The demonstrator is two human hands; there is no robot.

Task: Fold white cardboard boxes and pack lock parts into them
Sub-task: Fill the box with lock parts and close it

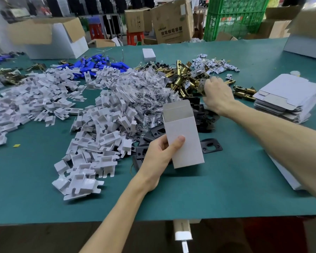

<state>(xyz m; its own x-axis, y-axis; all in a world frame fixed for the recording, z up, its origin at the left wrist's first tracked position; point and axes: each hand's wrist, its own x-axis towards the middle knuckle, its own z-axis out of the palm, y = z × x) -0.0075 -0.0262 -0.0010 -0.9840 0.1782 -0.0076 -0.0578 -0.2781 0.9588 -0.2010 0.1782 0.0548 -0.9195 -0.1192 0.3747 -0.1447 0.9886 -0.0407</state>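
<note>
My left hand (161, 157) grips a folded white cardboard box (183, 136) by its lower part, held upright above the table with its top flap open. My right hand (217, 94) reaches into the pile of brass latch bolts (186, 79) and its curled fingers hold a metal latch part (202, 86). Black strike plates (211, 147) lie under and around the box. A heap of white plastic inserts (98, 128) and small clear bags of screws (150, 88) spreads to the left.
A stack of flat unfolded white boxes (288, 97) sits at the right. Blue parts (98, 64) and one closed small white box (149, 54) lie farther back. Large cartons (49, 39) stand at the table's (208, 194) far corners; a green crate (235, 17) stands beyond.
</note>
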